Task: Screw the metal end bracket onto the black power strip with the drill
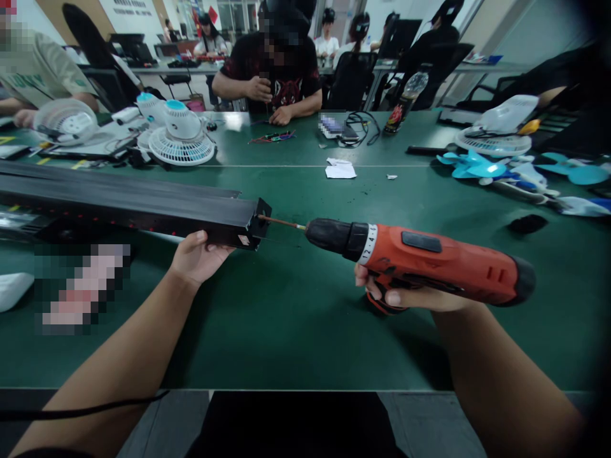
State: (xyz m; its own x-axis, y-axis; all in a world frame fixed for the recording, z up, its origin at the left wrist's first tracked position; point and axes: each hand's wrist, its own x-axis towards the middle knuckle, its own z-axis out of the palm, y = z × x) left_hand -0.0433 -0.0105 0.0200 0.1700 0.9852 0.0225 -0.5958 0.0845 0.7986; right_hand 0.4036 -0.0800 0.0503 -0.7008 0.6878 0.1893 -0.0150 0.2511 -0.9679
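From where I'm standing, the person is working with both hands over the green tabletop (310,343). The left grip (203,257) is pinching a long black bar (191,213) near its end, the thumb pressing against the near side while the fingers are going out of sight underneath. That bar is stretching away toward the person's left, and its end plate (261,222) is facing the right hand. A small pale sticker (244,240) is showing on the side near that end.

The right grip (405,296) is wrapping the handle of a red power drill (443,264), which is lying level in the air, its chuck pointing left. A long thin bit (281,221) is reaching from the chuck to the end plate, its tip meeting the plate; whether it is sitting inside a hole, I can't tell.

Beyond the drill, a scrap of white paper (340,169) is lying flat. Blue fan blades (477,164) are crowding the right side, and a white fan (184,137) is resting face down at the far left. Across the way, a co-worker in a dark shirt (291,76) is bending over some work.
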